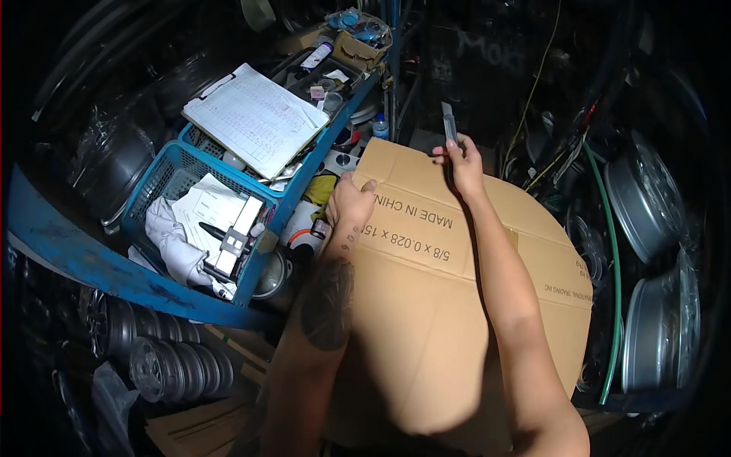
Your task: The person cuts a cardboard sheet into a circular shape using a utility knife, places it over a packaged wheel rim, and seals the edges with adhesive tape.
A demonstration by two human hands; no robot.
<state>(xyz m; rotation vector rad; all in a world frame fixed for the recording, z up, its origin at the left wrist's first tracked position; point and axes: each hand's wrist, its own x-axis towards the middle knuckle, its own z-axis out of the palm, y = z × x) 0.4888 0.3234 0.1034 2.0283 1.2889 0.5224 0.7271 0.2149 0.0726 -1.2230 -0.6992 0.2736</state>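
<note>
A large brown cardboard sheet [426, 320] with a rounded right edge and printed lettering lies in front of me. My left hand [352, 202] grips its upper left edge, the thumb on top and the other fingers mostly hidden behind it. Above the sheet's far edge, my right hand [463, 161] is closed around a utility knife [449, 123]. The blade points up and away from the cardboard.
To the left, a blue metal shelf [324, 145] carries a clipboard with papers [255, 118] and a blue plastic basket [160, 171]. Wheel rims [651, 190] stand at the right; more rims [179, 369] lie low at the left. A green hose [609, 266] hangs beside the cardboard.
</note>
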